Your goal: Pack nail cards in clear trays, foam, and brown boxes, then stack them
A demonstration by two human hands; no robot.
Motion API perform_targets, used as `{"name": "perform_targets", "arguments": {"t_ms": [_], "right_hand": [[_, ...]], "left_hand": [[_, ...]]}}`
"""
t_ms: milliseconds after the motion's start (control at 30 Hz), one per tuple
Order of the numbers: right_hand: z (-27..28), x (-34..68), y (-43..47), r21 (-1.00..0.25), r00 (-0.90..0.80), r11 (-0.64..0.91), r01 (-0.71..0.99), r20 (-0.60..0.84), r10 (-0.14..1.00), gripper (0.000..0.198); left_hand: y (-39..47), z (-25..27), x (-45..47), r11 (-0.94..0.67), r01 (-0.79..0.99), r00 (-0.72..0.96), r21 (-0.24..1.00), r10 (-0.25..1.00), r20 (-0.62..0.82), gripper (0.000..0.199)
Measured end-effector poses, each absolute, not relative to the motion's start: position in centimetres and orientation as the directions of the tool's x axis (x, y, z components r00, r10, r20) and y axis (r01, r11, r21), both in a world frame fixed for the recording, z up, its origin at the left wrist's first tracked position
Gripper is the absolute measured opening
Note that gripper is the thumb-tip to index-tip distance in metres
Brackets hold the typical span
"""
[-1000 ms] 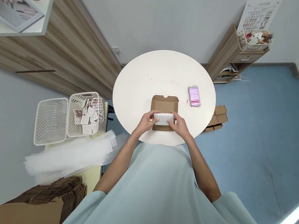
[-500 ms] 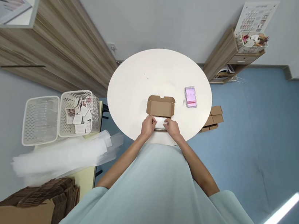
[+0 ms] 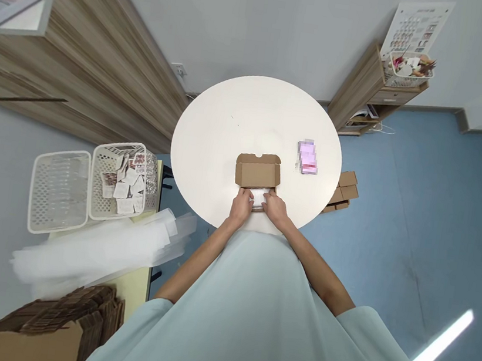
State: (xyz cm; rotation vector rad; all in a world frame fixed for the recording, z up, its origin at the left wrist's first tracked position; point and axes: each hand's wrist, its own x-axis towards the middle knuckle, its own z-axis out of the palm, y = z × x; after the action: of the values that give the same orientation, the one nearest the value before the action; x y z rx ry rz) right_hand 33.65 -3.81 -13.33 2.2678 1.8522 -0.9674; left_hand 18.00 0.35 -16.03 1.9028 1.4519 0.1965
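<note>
A small brown cardboard box (image 3: 258,174) lies at the near side of the white round table, its lid raised and tipped away from me. A white wrapped packet (image 3: 259,197) sits in the lower part of the box. My left hand (image 3: 242,206) is closed at the packet's left end, thumb on top and fingers along the box wall. At the right end my right hand (image 3: 276,207) grips the packet in the same way. The hands partly cover the box's sides, and what the white wrapping contains is hidden.
A blurred pink-purple item (image 3: 307,156) lies on the table (image 3: 213,123) to the right. On the left are white baskets (image 3: 119,182) with cards, white wrapping sheets (image 3: 102,251) and stacked flat cardboard (image 3: 49,321). Brown boxes (image 3: 344,191) stand beyond the table's right edge.
Both hands have pressed slightly down and the white packet sits a little deeper in the box. The view has shifted slightly; the lid remains raised.
</note>
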Motion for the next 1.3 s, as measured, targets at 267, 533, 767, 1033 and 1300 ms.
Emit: {"name": "perform_targets", "arguments": {"t_ms": [267,533,767,1033,1300], "right_hand": [[-11.7,35.4,-3.2,-0.462,0.132,-0.286,0.839,-0.339,0.932,0.027],[-12.8,39.8,2.0,-0.667,0.415,-0.526,0.528,-0.337,0.845,0.054],[-12.8,39.5,3.8,-0.733,0.403,-0.531,0.426,-0.371,0.836,0.062],[-11.5,39.8,2.9,-0.867,0.347,-0.369,0.334,-0.251,0.904,0.073],[-12.3,38.6,-3.2,-0.861,0.298,-0.264,0.435,-0.139,0.944,0.068]], "left_hand": [[1.6,-13.9,17.0,-0.126,0.782,0.309,0.61,0.929,-0.204,0.012],[8.8,-14.5,15.5,0.224,0.597,0.042,0.77,0.95,-0.309,0.068],[9.8,-13.9,16.3,0.274,0.503,0.159,0.82,0.903,-0.4,0.084],[9.6,-12.2,16.2,0.212,0.354,0.22,0.911,0.928,-0.301,0.079],[3.6,-13.4,15.2,0.139,0.31,0.253,0.94,0.941,-0.223,0.07]]}}
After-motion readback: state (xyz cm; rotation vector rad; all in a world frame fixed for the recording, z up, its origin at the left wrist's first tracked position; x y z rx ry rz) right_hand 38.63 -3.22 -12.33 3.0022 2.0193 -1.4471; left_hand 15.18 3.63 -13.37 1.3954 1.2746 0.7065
